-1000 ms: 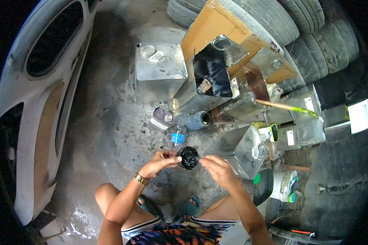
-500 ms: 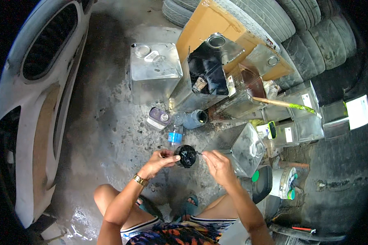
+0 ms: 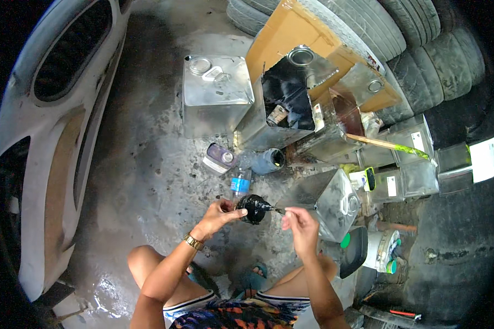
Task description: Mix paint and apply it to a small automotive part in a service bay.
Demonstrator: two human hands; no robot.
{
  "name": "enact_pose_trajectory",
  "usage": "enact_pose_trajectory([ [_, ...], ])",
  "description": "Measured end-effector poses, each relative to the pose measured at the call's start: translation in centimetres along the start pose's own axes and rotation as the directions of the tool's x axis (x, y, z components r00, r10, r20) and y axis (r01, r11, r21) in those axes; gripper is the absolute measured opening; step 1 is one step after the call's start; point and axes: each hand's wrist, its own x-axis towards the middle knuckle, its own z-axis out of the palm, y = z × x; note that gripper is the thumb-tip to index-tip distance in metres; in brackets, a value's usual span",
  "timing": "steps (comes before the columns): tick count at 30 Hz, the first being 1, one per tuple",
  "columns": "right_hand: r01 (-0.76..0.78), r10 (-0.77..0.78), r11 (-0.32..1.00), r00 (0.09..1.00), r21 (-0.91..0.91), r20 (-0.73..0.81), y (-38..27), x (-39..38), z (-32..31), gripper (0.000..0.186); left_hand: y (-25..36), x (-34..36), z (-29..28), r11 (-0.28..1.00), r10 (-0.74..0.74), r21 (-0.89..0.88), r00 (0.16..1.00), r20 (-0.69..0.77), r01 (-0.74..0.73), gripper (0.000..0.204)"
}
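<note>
Metal cans (image 3: 217, 118) stand on stained floor (image 3: 140, 181), upper centre, near tires (image 3: 365, 24), upper right; left grip (image 3: 216, 218) clasps blackened container (image 3: 252, 219), right grip (image 3: 302, 226) a thin tool (image 3: 278, 210).

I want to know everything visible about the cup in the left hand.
The cup is small and round, its open mouth facing the camera. Glossy, wet-looking black stuff shows inside; the cup's material is unclear. The left hand holds its left side, thumb near the rim, just below the bottle in the picture. The right hand's thin tool has its blackened end at the cup's right edge; contact is unclear.
</note>
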Motion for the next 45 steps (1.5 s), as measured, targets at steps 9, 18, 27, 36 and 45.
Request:
enact_pose_trajectory([
  [9,0.597,-0.392,0.692,0.783,-0.405,0.483,-2.2,-0.8,-0.7,0.022,0.8,-0.1,-0.2,0.985,-0.082,-0.146,0.992,0.1,0.097,0.052],
  [18,0.604,-0.412,0.641,0.792,-0.474,0.451,-3.5,-1.1,-2.0,0.022,1.5,-0.7,0.0,0.986,-0.104,-0.12,0.992,0.073,0.112,0.049],
  [27,0.631,-0.419,0.639,0.766,-0.44,0.488,-3.1,-1.0,-1.1,0.024,1.5,0.0,-0.3,0.984,-0.126,-0.111,0.983,0.134,0.141,0.051],
  [36,0.599,-0.48,0.681,0.8,-0.423,0.36,-0.2,-1.5,-2.0,0.026,0.7,0.4,0.0,0.975,-0.091,-0.194,0.99,0.108,0.111,0.054],
  [45,0.573,-0.431,0.666,0.818,-0.478,0.38,-0.5,-3.1,-4.7,0.019,1.0,0.6,-1.1,0.967,-0.12,-0.212,0.986,0.115,0.143,0.052],
])
